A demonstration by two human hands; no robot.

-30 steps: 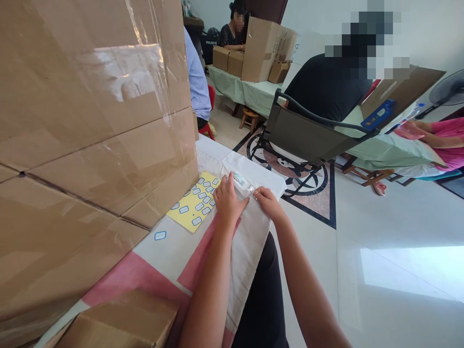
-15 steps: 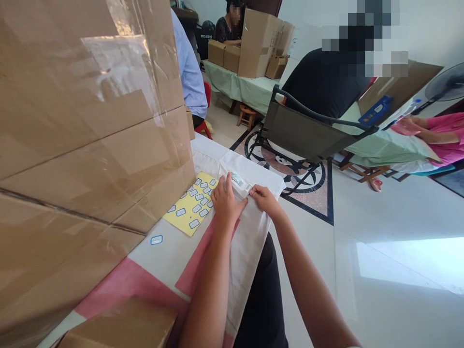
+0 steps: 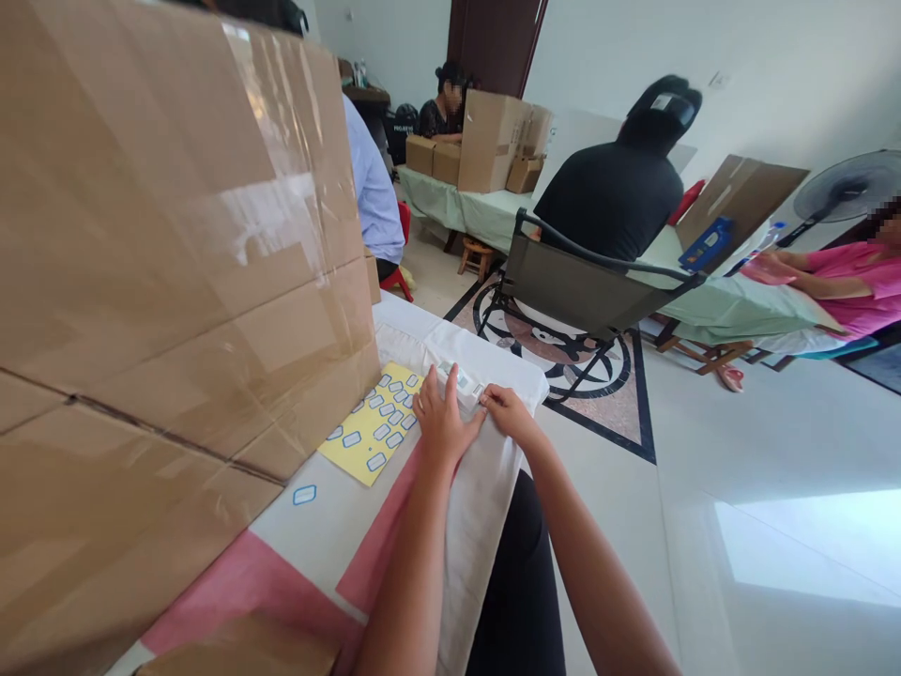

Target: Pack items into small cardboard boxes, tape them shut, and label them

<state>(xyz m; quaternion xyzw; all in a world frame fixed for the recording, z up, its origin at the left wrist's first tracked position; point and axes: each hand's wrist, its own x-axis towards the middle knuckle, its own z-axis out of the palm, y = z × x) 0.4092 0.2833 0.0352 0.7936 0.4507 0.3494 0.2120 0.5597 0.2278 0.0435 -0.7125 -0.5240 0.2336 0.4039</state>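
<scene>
A small white box (image 3: 466, 398) with a pale green patch on top lies at the table's far right end. My left hand (image 3: 443, 422) is wrapped over its left side, fingers on top and thumb along the near side. At the box's right end, my right hand (image 3: 508, 413) has thumb and forefinger pinched together against the corner, beside a small dark-marked patch. Whether a thin piece sits between those fingertips is too small to tell. Left of my left hand lies a yellow sheet (image 3: 366, 460) bearing several blue-edged labels. One loose blue-edged label (image 3: 304, 495) rests nearer on the tablecloth.
Tall taped cardboard boxes (image 3: 183, 282) wall off the table's left side. A brown carton (image 3: 246, 648) stands at the near edge. Beyond the table are a folding chair (image 3: 584, 291) with a seated person in black, other seated people, and a green-covered table (image 3: 429, 197) with cartons.
The view has tilted up slightly, so everything sits lower in the picture. Both hands stay at the white box, with the right fingers still pinched at its right end.
</scene>
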